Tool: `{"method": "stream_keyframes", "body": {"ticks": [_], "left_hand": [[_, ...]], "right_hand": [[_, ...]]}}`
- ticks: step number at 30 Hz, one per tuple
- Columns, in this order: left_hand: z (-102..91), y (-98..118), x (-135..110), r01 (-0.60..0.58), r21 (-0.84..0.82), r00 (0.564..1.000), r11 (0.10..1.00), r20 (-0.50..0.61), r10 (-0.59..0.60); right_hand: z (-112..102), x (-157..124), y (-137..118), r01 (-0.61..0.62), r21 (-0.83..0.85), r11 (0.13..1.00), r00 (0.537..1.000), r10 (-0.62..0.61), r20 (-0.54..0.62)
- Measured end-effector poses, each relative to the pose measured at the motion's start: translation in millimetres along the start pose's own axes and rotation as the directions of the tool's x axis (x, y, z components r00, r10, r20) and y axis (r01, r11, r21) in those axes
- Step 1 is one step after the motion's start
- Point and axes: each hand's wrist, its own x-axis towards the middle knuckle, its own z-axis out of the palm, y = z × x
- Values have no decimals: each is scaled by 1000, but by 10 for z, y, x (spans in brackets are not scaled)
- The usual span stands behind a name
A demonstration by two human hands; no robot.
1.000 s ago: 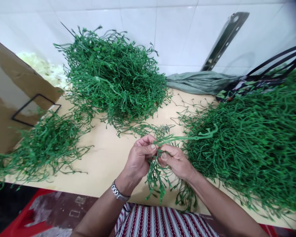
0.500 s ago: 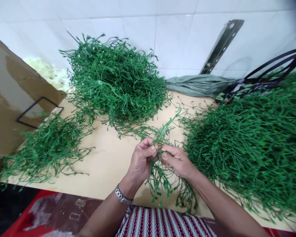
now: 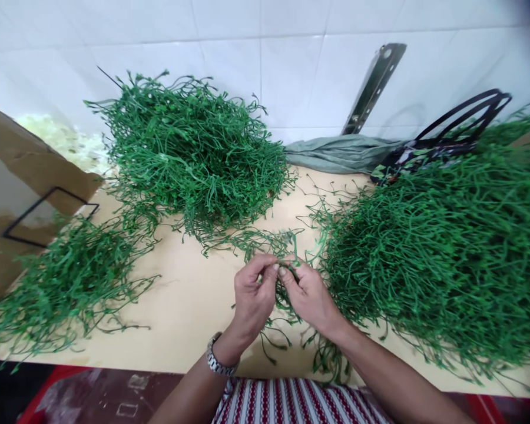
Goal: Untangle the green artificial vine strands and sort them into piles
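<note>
My left hand (image 3: 257, 290) and my right hand (image 3: 308, 294) meet over the tabletop, thumbs and fingertips pinched close together. Between them is a small bunch of thin green plant stems (image 3: 295, 247) with bud-like tips. Part of it sticks up past my right fingers, and other stems show below the hands. My fingers hide the middle of the bunch. Right of my hands spreads a large heap of the same green stems (image 3: 428, 253). Beyond them, to the left, stands another thick pile of stems (image 3: 194, 153).
A smaller stem pile (image 3: 70, 282) lies at the left, beside a cardboard box (image 3: 22, 176) and a black wire frame (image 3: 48, 215). Along the tiled wall are pale yellow petals (image 3: 64, 138), a grey-green cloth (image 3: 340, 154), a leaning metal bracket (image 3: 375, 85) and a dark bag with handles (image 3: 446, 141).
My hands have turned, and the bunch that pointed up and right is now mostly behind my fingers. My fingertips have come closer together. The camera view has shifted right.
</note>
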Motion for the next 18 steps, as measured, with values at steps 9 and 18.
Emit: {"method": "stream_keyframes", "body": {"ticks": [9, 18], "left_hand": [[-33, 74, 78, 220, -398, 975, 891, 118, -188], [9, 68, 97, 280, -629, 960, 725, 172, -221]], "right_hand": [[-171, 101, -11, 50, 244, 969, 968, -108, 228], [-168, 141, 78, -86, 468, 880, 941, -83, 329]]}}
